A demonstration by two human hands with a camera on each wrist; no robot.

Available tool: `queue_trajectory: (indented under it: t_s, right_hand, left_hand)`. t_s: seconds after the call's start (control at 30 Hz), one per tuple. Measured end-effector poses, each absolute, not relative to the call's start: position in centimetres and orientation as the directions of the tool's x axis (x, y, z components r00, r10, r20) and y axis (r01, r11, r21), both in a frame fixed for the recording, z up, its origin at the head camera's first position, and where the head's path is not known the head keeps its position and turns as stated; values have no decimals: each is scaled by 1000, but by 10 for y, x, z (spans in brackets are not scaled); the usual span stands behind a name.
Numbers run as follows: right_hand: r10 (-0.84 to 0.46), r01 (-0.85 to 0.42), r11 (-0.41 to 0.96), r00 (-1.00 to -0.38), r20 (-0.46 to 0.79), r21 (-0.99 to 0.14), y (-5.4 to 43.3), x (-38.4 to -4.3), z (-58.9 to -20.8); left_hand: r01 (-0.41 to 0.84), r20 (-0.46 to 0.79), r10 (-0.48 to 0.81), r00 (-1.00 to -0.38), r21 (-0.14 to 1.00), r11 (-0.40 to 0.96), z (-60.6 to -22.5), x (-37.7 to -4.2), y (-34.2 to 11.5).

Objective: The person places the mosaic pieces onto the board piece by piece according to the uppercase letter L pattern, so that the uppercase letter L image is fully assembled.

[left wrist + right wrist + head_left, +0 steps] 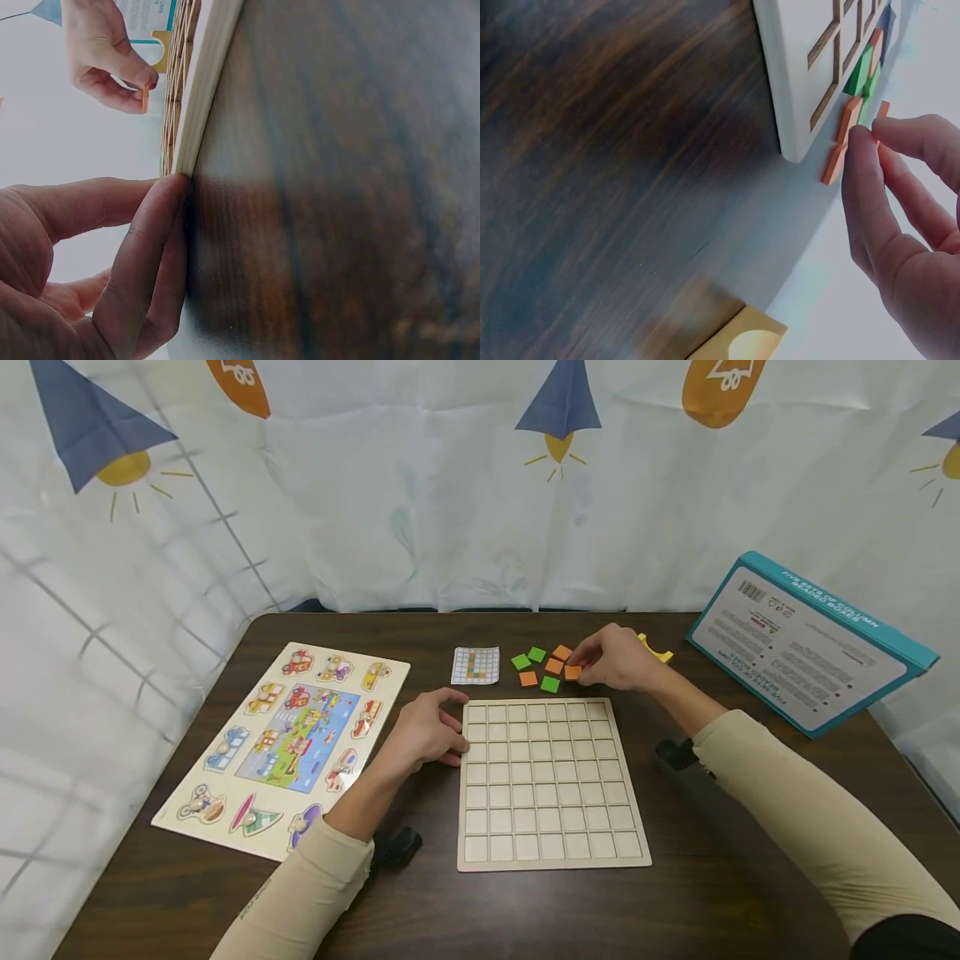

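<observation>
Head view: puzzle (pixel 292 743) beside left hand (pixel 426 728).

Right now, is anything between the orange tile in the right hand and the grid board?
Nothing visible: in the head view, only tabletop separates the orange tile, pinched by the right hand, from the grid board; a green tile lies just left.

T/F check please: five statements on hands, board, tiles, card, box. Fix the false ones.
1. The right hand pinches an orange tile. True.
2. The left hand is at the right edge of the gridded board. False: in the head view it touches the left edge.
3. The green tiles sit in the board's cells. False: they lie on the table beyond its far edge.
4. The pattern card lies left of the tiles. True.
5. The teal-edged box is left of the board. False: it is to the right.
</observation>
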State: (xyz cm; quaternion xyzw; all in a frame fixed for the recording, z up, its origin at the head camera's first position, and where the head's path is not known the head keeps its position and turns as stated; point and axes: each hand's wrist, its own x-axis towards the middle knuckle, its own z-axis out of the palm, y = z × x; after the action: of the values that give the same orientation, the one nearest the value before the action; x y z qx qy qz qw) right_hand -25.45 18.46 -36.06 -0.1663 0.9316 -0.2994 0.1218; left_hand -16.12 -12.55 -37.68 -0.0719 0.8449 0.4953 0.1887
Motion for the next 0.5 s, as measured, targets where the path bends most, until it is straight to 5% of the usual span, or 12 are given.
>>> queue_trajectory:
  t_s: [0.5]
  right_hand:
    - [-399,-237,741,-908,-127,-628,177,-240,-357]
  left_hand:
    - [-302,-386,77,-919,818,490,-377,-161,-126]
